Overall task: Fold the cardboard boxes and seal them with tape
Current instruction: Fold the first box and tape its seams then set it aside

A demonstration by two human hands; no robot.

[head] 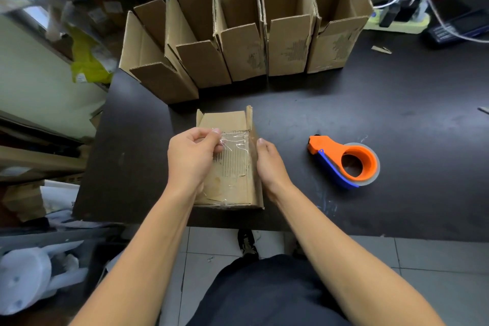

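Lying on its side near the front edge of the dark bench [370, 103]: small cardboard box [232, 188], open end facing away, flaps still loose at the far side. Clear tape strip [236, 143] crinkled across the upper face, one end lifted off the cardboard. Torn outer paper beneath it, corrugation exposed.

Left hand [191, 156] over the box's left half, thumb and fingers [216, 132] pinching the raised tape end. Right hand [270, 164] flat against the right wall, fingers extended, steadying rather than gripping.

Orange and blue tape dispenser [344, 163] resting on the bench to the right, well apart from the box, not held. Row of five folded boxes [238, 42] standing upright along the far side, tops open.

Judged step: handling of a wrinkled strip, either peeling or pressing down; cannot tell which.

Risks noted:
- Further tearing of the face paper if the strip is pulled up sharply, given damage already present.
- Strip folding onto itself or clinging to the fingers, being thin and creased.
- Weak seal if pressed over bare corrugation.
- Box sliding off the near edge if the steadying hand lifts during a pull.
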